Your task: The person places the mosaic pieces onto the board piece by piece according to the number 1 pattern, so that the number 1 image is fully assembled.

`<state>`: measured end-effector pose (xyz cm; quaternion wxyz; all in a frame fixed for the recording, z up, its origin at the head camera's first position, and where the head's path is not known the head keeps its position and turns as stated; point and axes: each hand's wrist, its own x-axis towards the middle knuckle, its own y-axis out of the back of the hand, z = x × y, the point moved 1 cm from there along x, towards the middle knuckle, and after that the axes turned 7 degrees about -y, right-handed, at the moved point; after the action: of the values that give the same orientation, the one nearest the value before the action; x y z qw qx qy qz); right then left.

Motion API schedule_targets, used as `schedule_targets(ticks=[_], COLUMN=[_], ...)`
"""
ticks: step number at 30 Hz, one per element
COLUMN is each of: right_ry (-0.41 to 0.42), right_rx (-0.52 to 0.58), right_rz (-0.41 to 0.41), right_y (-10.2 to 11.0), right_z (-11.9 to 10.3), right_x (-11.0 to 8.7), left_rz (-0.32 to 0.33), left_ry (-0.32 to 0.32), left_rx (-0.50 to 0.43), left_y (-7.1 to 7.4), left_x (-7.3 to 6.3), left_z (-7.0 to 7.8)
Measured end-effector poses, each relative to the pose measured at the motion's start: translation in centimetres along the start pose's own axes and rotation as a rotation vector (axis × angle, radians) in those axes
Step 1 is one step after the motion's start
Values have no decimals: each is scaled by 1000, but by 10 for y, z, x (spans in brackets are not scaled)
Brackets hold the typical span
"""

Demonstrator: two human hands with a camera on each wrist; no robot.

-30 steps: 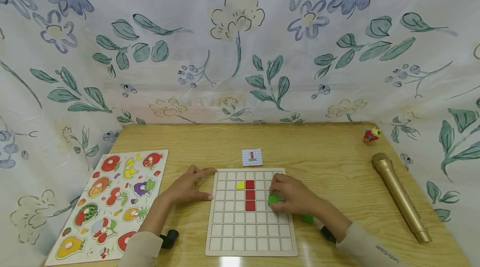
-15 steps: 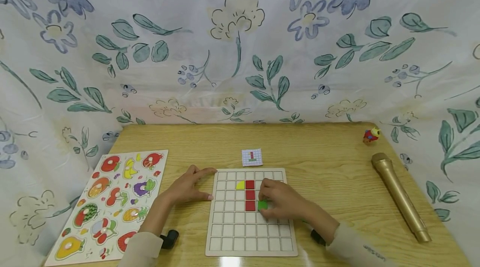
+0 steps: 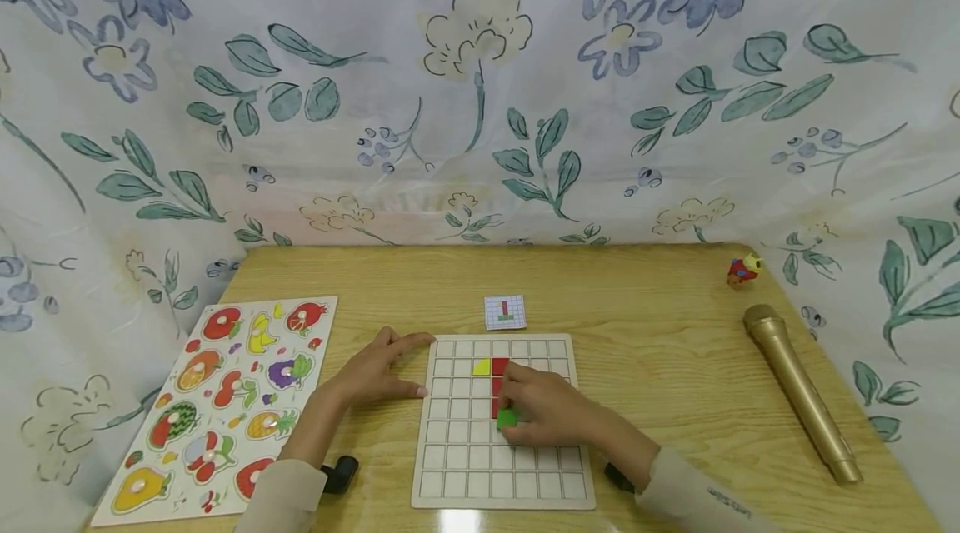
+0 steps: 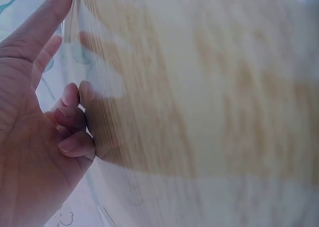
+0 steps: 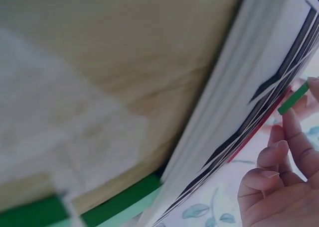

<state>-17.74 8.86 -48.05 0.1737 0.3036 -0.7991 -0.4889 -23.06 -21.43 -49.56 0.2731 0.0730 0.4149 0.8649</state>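
A wooden grid board [image 3: 457,495] lies on the table in the head view. In it are a yellow quarter-circle tile [image 3: 482,367] and a column of red square tiles [image 3: 500,366], partly covered by my right fingers. My right hand [image 3: 555,410] pinches a green square tile [image 3: 507,420] between thumb and fingertips, right at the lower end of the red column. The right wrist view shows this green tile [image 5: 294,98] held edge-on close over the board. At the board's left edge rest the spread thumb and index finger of my left hand [image 3: 375,375]; its other fingers are bent against the tabletop.
Loose green tiles [image 5: 122,202] lie beside the board in the right wrist view. Behind the board is a small pattern card [image 3: 505,313]. A fruit puzzle board [image 3: 217,408] lies left; a gold microphone [image 3: 802,396] and small toy figure [image 3: 742,270] lie right.
My right hand has carried the green tile leftward and slightly toward me, from the board's right side to below the red column. The left hand has stayed at the board's edge.
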Motion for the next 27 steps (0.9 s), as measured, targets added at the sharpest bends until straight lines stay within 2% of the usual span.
schedule_targets(ticks=[10, 21, 27], right_ry=[58, 68, 56], right_rx=[-79, -213, -239], right_rz=[-4, 10, 3], right_y=[-6, -11, -11], right_z=[-15, -28, -34], right_x=[9, 13, 17], left_rz=[9, 8, 7], left_ry=[14, 9, 16], left_rx=[8, 2, 6], left_y=[-1, 1, 0], left_x=[2, 1, 1], left_z=[-1, 0, 1])
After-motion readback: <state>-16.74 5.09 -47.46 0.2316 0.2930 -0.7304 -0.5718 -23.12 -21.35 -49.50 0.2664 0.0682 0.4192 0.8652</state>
